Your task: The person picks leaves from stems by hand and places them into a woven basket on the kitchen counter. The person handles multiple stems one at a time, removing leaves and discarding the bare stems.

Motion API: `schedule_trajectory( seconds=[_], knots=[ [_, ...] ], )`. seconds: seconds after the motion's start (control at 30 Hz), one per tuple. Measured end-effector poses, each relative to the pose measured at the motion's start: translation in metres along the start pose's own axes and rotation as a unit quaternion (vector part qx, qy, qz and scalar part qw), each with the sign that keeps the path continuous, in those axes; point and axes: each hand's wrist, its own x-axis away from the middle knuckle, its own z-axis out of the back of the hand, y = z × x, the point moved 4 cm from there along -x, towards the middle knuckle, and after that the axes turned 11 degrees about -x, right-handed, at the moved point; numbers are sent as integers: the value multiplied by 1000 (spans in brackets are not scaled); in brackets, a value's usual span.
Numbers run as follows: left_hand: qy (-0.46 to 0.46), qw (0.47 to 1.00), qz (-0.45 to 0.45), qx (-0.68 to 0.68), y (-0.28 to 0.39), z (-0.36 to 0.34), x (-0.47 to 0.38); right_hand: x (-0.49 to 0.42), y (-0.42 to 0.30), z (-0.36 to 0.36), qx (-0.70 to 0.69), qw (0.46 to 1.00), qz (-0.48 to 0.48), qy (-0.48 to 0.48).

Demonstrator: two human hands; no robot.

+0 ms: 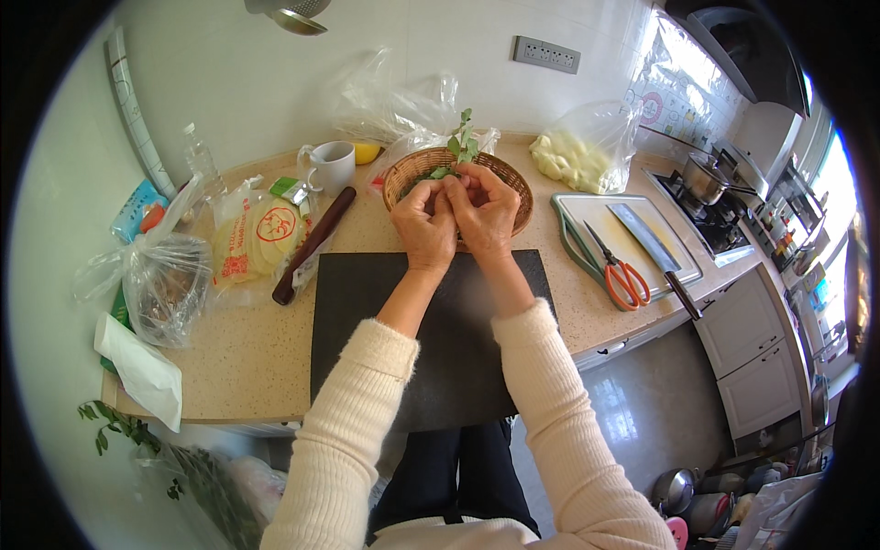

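My left hand (426, 225) and my right hand (487, 210) meet over a woven wicker basket (399, 168). Between their fingertips is a leafy green sprig (466, 142), its top standing up past the fingers. The stem's lower part is hidden by my fingers, and the two thumbs lie side by side. Some green leaves show inside the basket, though my hands cover most of its contents. Below my wrists a black board (447, 357) lies on the speckled countertop (240, 375) and reaches over its front edge.
To the right, a cleaver (644, 237) and orange-handled scissors (622, 275) lie on a cutting board (598, 213). A bag of pale pieces (574, 161) sits behind them. Leftward are a dark wooden rod (313, 247), a white mug (335, 168) and several plastic bags. A pot (705, 179) stands on the gas stove.
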Motion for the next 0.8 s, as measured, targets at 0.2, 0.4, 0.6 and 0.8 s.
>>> schedule_trajectory(
  seconds=[0.2,0.4,0.6,0.8],
  knots=[
    [16,997,-44,-64,5,3,0,-1,3,2,-28,999,-33,-18],
    [16,998,-12,-53,0,2,-1,1,0,1,3,1000,-11,-1],
    [16,1000,14,-11,-4,0,1,3,-8,2,101,993,51,14],
    [21,998,-3,-56,-1,0,1,3,1,2,45,998,3,37]
  ],
)
